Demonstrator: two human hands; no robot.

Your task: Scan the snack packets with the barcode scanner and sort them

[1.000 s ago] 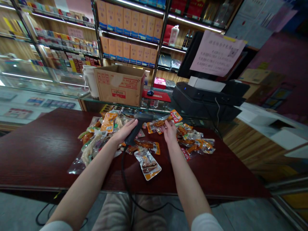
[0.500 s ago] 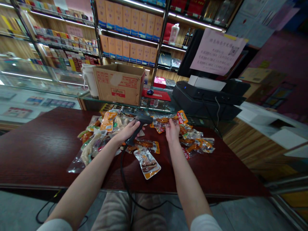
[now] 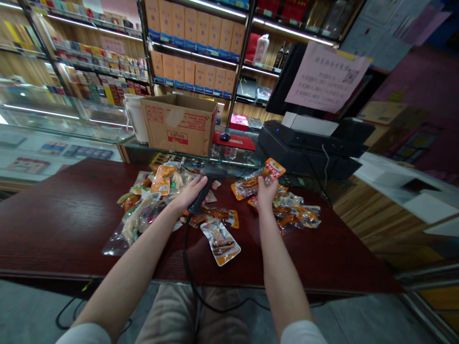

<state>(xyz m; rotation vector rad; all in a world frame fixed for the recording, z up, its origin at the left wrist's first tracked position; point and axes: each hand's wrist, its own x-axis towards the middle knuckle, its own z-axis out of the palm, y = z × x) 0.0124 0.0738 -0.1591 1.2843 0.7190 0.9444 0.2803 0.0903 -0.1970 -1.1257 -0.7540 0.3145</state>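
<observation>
My left hand [image 3: 194,191] is wrapped round the handle of a black barcode scanner [image 3: 212,177], whose head points right and whose cable hangs toward me. Pinched in my right hand [image 3: 267,192] is a clear and orange snack packet [image 3: 250,183], held tilted above the right-hand pile. That pile of packets [image 3: 299,213] lies under and right of my hand. To the left, a heap of vacuum-sealed food packets [image 3: 143,210] is partly covered by my left forearm. Between my arms lies a silver and orange packet [image 3: 221,242], with another orange-edged packet [image 3: 225,216] behind it.
An open cardboard box [image 3: 179,125] stands on the glass counter behind the dark wooden table [image 3: 64,215], beside a white container [image 3: 136,119]. A mouse [image 3: 224,136] rests on a red mat. Black machines [image 3: 308,148] and a monitor bearing a paper sign [image 3: 324,79] are at right.
My right hand has moved a little to the right with the snack packet, away from the scanner's head, and the packet is now tilted more. My left hand keeps the scanner nearly in place.
</observation>
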